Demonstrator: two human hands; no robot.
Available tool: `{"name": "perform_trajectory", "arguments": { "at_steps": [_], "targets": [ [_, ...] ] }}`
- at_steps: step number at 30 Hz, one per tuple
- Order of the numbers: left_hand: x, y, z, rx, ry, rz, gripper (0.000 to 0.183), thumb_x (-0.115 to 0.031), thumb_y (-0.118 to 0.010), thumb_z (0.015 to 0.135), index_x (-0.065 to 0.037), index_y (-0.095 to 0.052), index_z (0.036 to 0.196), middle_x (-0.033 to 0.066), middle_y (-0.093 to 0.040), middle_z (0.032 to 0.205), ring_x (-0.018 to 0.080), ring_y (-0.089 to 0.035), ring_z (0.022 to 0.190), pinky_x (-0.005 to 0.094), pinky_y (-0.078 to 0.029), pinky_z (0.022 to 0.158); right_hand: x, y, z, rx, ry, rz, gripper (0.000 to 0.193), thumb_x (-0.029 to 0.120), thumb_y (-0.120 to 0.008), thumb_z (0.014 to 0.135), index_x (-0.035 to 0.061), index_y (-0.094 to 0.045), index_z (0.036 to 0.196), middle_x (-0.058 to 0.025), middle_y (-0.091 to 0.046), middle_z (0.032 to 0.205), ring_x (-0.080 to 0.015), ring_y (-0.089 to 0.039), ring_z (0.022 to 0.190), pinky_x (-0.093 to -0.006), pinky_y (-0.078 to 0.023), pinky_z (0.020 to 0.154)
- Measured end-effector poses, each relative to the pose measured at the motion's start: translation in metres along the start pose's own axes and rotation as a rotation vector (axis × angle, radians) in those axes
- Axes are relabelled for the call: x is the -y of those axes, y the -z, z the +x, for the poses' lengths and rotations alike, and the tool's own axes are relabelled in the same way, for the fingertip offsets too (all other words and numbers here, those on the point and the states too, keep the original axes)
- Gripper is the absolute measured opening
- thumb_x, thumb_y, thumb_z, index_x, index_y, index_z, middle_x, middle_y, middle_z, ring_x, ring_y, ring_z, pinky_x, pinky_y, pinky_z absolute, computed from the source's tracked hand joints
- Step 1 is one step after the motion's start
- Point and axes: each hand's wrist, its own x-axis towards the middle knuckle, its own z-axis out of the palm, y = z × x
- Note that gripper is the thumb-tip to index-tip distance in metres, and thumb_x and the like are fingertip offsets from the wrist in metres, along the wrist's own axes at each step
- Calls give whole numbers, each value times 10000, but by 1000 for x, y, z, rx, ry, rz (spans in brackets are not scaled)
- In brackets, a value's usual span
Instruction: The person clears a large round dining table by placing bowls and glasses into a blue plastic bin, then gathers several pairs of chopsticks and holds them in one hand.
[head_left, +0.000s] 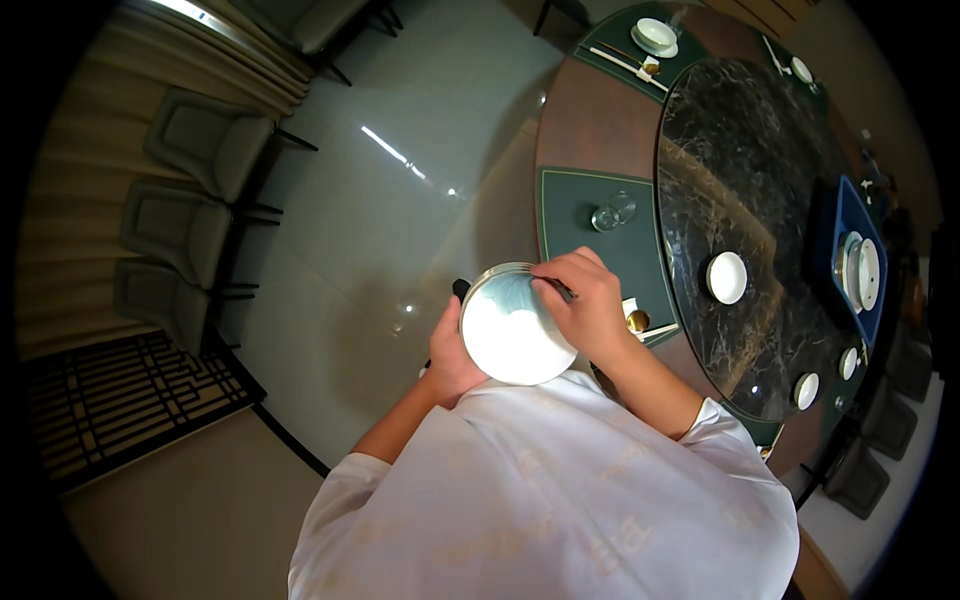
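Observation:
A stack of round white plates (518, 335) is held in front of my body. My left hand (456, 350) grips its left edge, with the thumb up along the side. My right hand (588, 300) pinches the far right rim, fingers closed on the plates. Several thin rims show along the far edge. A small dark thing (568, 291) shows by my right fingers, too little visible to name. Past the left fingertips is a small black object (461, 287), unclear in kind. To the right, a green placemat (570, 235) bears glass cups (606, 218).
The round wooden table (590, 130) carries a dark marble turntable (720, 180). On it are a white bowl (727, 278) and a blue tub (836, 290) with stacked dishes. A gold-coloured spoon (638, 321) lies beyond my right wrist. Grey chairs (180, 225) line the left wall.

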Motion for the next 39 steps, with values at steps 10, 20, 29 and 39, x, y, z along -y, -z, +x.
{"name": "perform_trajectory", "arguments": {
  "at_steps": [10,20,29,39],
  "targets": [
    [-2,-3,4,-51,11,7,728,-572,-221,1090,-43,-390,1561,170,-456,1569,351,-441,1447,493,-348,1215,-3,-11,-4,-133,-91,4,156,-13,-798,748,60,-752,877,-71,-705,872,-293,-631,853,-389,-528,748],
    [-6,-1,8,-104,-23,63,713,-559,-259,1085,-40,-419,1547,173,-487,1543,357,-479,1417,492,-370,1200,-8,-15,1,-163,22,-57,158,-18,-797,717,73,-710,812,-40,-692,888,-276,-613,895,-400,-492,797],
    [-7,0,5,-122,-20,87,722,-566,-300,1073,-25,-439,1531,179,-509,1525,363,-500,1398,493,-385,1188,-5,-12,-1,-159,104,-97,203,-59,-789,702,62,-698,836,-63,-708,894,-289,-630,877,-392,-508,779],
    [-9,1,2,-101,-15,71,729,-568,-273,1078,-25,-425,1539,181,-494,1537,361,-489,1407,489,-377,1194,0,-12,-3,-146,86,-86,198,-83,-774,720,47,-691,846,-83,-717,893,-299,-639,849,-383,-527,751]
  ]
}}
